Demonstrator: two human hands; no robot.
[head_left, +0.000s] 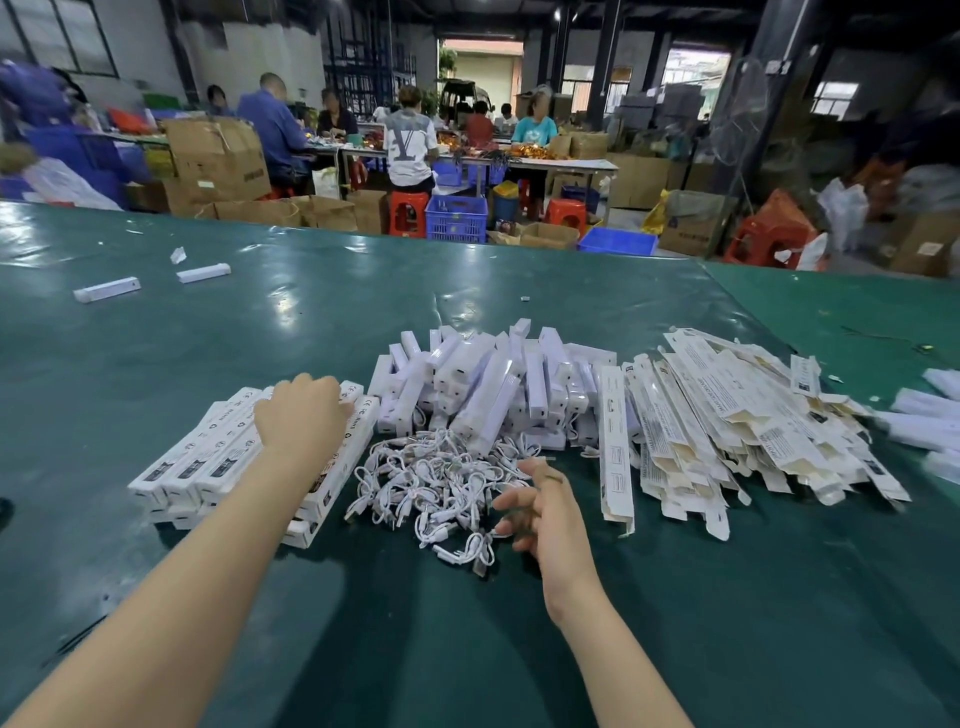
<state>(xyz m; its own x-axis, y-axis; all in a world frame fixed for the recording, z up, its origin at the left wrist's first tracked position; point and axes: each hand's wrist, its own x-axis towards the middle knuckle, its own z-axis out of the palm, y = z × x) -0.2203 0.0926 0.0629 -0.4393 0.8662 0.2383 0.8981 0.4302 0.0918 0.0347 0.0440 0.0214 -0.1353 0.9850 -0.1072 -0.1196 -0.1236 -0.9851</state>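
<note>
1. The near strip of the table (395, 623) is lying bare between the forearms, giving a grip free passage up to the cable heap (426, 483).
2. The stack of closed boxes (208, 457) is blocking the left side. The left grip (304, 415) is resting on its far end.
3. The cable heap is filling the gap between that stack and the flat cartons (727, 415).
4. The right grip (540, 514), fingers loosely spread, is occupying the narrow green lane between cables and cartons.
5. The pile of white bars (483, 384) is walling off the far side of the cables.
6. Beyond the piles the table is lying broadly open. Two loose bars (106, 289) are sitting far left, well apart from everything.
</note>
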